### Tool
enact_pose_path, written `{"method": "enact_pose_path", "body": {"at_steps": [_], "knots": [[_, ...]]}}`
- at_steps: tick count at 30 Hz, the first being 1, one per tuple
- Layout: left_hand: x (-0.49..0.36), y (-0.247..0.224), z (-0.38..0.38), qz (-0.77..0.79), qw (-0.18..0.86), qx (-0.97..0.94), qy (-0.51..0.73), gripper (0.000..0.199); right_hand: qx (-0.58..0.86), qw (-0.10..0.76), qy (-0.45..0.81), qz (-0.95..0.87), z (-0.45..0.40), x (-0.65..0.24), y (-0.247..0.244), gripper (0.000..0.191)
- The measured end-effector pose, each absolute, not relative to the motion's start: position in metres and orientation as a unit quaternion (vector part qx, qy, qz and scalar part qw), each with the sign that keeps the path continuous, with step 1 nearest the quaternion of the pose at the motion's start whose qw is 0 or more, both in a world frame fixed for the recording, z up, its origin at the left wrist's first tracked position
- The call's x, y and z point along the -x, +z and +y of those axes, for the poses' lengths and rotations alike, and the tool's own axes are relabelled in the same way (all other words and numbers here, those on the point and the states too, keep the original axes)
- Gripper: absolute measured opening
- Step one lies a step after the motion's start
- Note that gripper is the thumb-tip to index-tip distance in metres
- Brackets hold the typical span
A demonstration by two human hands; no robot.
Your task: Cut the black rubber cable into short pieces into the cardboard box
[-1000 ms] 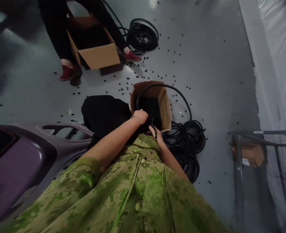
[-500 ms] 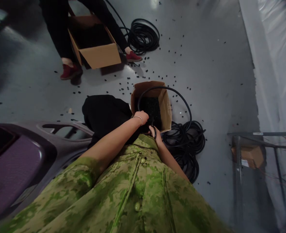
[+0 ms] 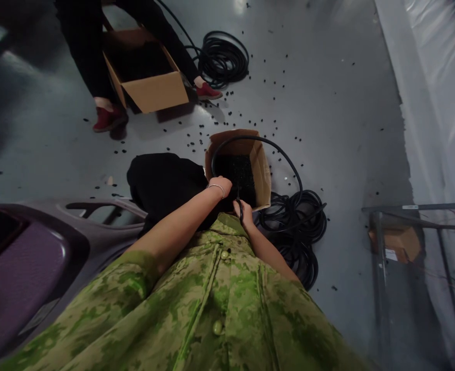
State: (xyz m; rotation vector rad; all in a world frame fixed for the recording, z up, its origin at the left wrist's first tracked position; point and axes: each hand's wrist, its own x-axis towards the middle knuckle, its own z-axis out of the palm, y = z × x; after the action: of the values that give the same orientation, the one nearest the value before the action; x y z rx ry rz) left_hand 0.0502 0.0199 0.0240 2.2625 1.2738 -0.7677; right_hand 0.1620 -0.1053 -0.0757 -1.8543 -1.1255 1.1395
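Note:
My left hand (image 3: 220,186), with a thin bracelet at the wrist, is closed round a black hose (image 3: 279,148) above the near side of a cardboard box (image 3: 264,178). From that hand the hose arches over the box and runs down to a black coil (image 3: 310,216) on the floor at the right. Close by on the right, my right hand (image 3: 246,215) grips scissors with black handles (image 3: 240,208), their blades pointing toward the hose end by the left hand. Small black pieces (image 3: 238,167) fill the box's inside. Where blades and hose meet is too dark to make out.
Another person's legs (image 3: 82,56) straddle a larger cardboard box (image 3: 157,93), a second hose coil (image 3: 225,59) beside them. Small black bits lie scattered over the grey floor (image 3: 327,129). A purple-grey chair (image 3: 30,268) is at my left, a metal frame (image 3: 380,257) at the right.
The whole view has shifted slightly. The hose's bend has moved a little left over the box, and the scissor handles look narrower. Both hands keep their grip.

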Motion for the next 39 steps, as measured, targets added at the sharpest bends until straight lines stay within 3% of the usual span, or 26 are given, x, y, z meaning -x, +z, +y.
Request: {"method": "enact_pose_path", "body": {"at_steps": [7, 19, 32, 39], "knots": [[-0.051, 0.023, 0.021, 0.468, 0.204, -0.812, -0.281, 0.038, 0.73, 0.303, 0.405, -0.459, -0.104, -0.161, -0.084, 0.029], [-0.051, 0.026, 0.017, 0.486, 0.189, -0.815, -0.254, 0.039, 0.741, 0.322, 0.402, -0.431, -0.105, -0.161, -0.09, 0.027], [-0.051, 0.028, 0.017, 0.491, 0.2, -0.818, -0.223, 0.037, 0.685, 0.403, 0.571, -0.206, -0.12, -0.167, -0.075, 0.044], [-0.052, 0.031, 0.017, 0.493, 0.196, -0.817, -0.225, 0.034, 0.641, 0.427, 0.546, -0.33, -0.126, -0.172, -0.068, 0.045]]}}
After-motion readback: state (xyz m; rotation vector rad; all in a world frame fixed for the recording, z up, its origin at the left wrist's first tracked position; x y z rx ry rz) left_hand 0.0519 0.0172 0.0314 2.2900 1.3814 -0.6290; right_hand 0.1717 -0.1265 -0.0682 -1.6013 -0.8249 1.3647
